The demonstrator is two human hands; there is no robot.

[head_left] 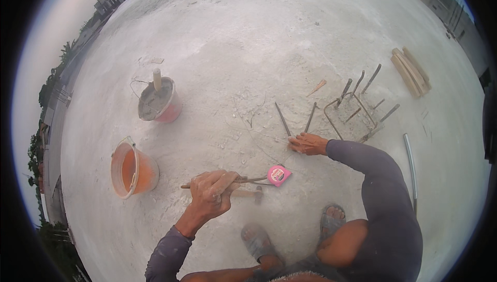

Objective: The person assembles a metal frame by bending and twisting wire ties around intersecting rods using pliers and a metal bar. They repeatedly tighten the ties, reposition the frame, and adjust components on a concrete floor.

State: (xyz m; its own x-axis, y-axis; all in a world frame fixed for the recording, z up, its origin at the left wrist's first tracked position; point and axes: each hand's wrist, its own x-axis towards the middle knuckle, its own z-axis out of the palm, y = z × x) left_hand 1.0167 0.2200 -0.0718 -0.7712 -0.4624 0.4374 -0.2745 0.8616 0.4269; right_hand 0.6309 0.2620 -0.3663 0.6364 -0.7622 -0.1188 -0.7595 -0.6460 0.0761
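My left hand (pixel 211 191) is closed round a thin brown rod (pixel 185 186), held roughly level above the concrete; a slim dark end points right, toward a pink tape measure (pixel 279 176). Partly below that hand lies a hammer (pixel 258 194) with a pale wooden handle. My right hand (pixel 309 144) reaches down to the floor with its fingers curled together. Two dark rods (pixel 282 119) form a V that narrows at these fingers, like the handles of pincers; whether they join is hidden. Thin wire (pixel 259 139) lies loosely to the left of it.
Upright steel bars with a bent stirrup (pixel 326 110) rise from the concrete at right. Nearby are wood pieces (pixel 410 72) and a metal tube (pixel 410 165). On the left stand a mortar bucket (pixel 171 108) and an orange bucket (pixel 147 173). My sandalled feet (pixel 257 240) are close below.
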